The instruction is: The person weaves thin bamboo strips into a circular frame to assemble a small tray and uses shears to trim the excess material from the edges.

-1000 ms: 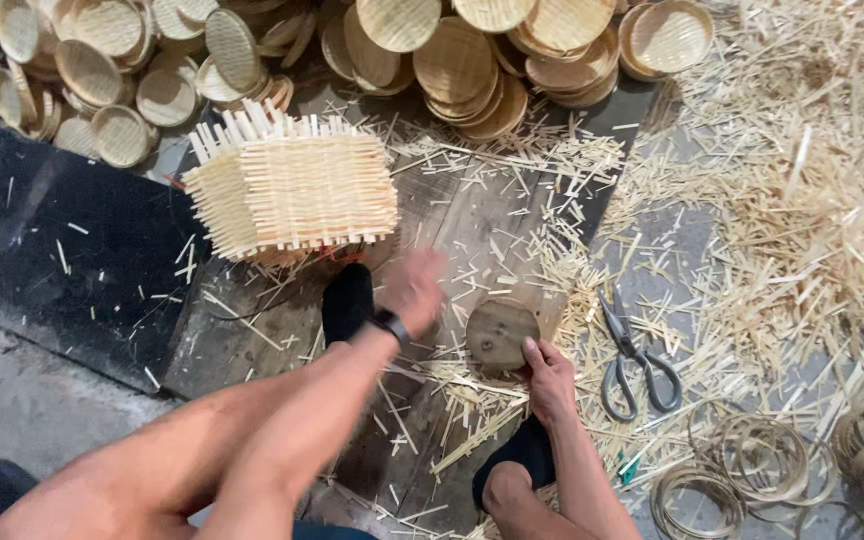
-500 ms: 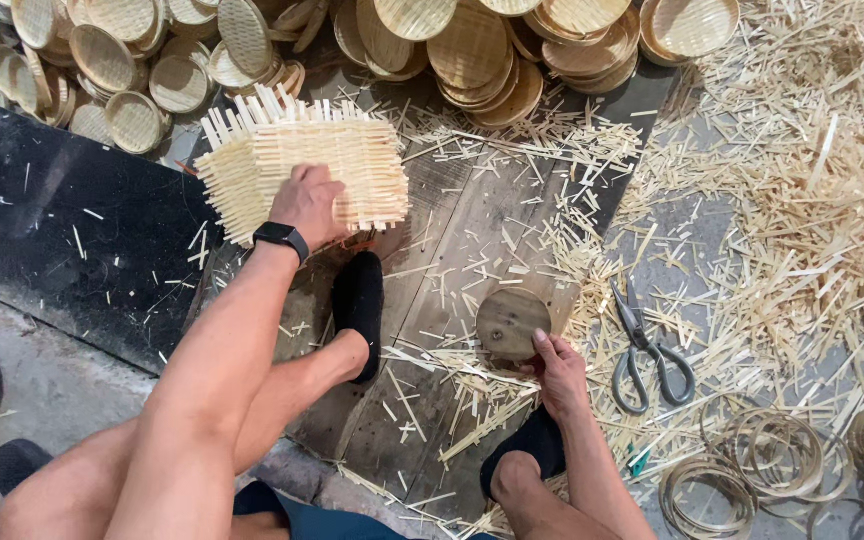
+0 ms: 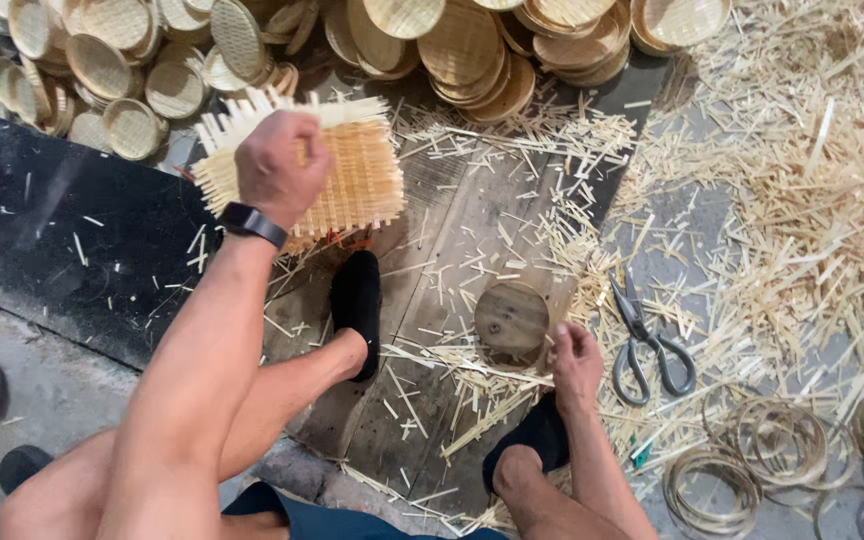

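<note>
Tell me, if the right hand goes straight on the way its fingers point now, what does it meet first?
The right hand points toward the round brown wooden disc, and its fingers already seem to touch the disc's edge, so that comes first. Beyond it lie loose pale bamboo strips on the floor, though depth is hard to judge.

Finished round baskets [image 3: 472, 50] are heaped along the top of the frame. Scissors [image 3: 647, 345] lie right of centre on the floor, with bamboo rings [image 3: 752, 455] piled at lower right. Loose offcuts [image 3: 812, 220] cover the right side. A black mat [image 3: 52, 240] lies at left.
</note>
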